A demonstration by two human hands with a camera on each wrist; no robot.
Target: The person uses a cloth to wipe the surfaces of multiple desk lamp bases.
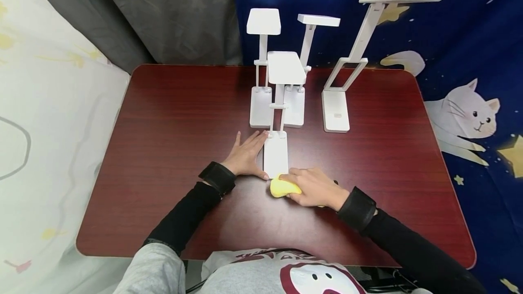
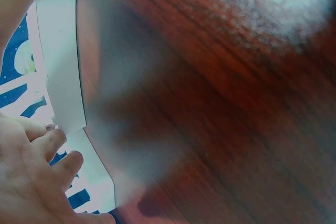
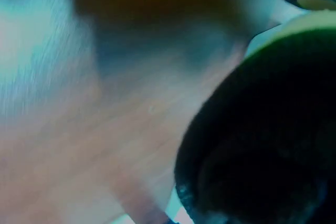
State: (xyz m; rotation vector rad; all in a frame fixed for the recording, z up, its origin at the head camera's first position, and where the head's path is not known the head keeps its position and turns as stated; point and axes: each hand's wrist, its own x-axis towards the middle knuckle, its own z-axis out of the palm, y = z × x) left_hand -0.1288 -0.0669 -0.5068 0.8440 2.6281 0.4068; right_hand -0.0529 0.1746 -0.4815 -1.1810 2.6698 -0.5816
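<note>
A white desk lamp (image 1: 276,155) stands nearest the person, its base flat on the table and its panel head raised on a folding arm. My left hand (image 1: 246,154) is spread along the left side of that base, thumb by its near corner and fingertips at its far end. In the left wrist view, the left hand's fingers (image 2: 67,166) show beside the white lamp parts. My right hand (image 1: 312,187) grips a yellow rounded object (image 1: 284,188) at the near edge of the base. Up close in the right wrist view, a large dark shape fills the right side; the object's kind cannot be made out.
Behind the near lamp stand a left white lamp (image 1: 260,108), a middle white lamp (image 1: 295,115) and a taller right white lamp (image 1: 336,110). All rest on the dark red table (image 1: 180,117) with rounded corners. A grey curtain and a blue cat-print cloth (image 1: 461,26) hang behind.
</note>
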